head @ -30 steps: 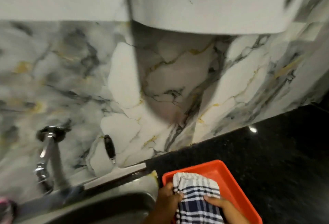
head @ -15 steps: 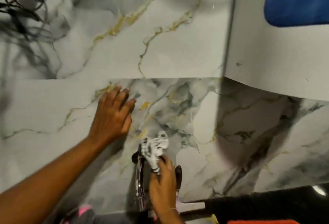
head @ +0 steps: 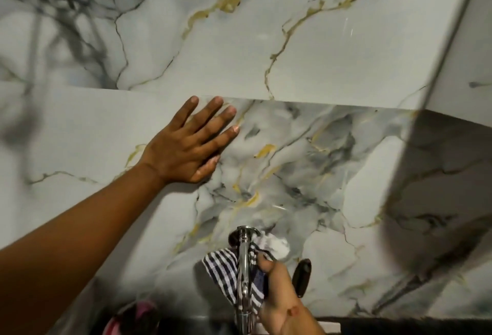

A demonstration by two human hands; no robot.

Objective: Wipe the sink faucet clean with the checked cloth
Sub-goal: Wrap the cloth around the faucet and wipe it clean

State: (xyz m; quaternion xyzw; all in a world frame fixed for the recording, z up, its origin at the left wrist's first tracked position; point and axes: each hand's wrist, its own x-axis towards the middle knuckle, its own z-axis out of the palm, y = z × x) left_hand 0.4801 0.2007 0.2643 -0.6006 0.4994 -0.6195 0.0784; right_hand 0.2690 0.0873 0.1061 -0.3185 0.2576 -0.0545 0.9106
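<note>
marble wall (head: 319, 41) behind, your left hand (head: 186, 148) rests flat and empty; your right hand (head: 279, 305) grips the soft, limp cloth (head: 222, 270) bunched around the slick, rigid faucet (head: 243, 262).

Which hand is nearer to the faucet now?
Right. The right hand presses the checked cloth against the faucet; the left hand lies flat on the marble wall, up and left.

Glossy white marble-patterned wall panels (head: 306, 49) veined in grey and gold, joined along a horizontal seam, shaded at right by a plain white overhanging panel (head: 458, 41), a dark strip seen along the bottom right
</note>
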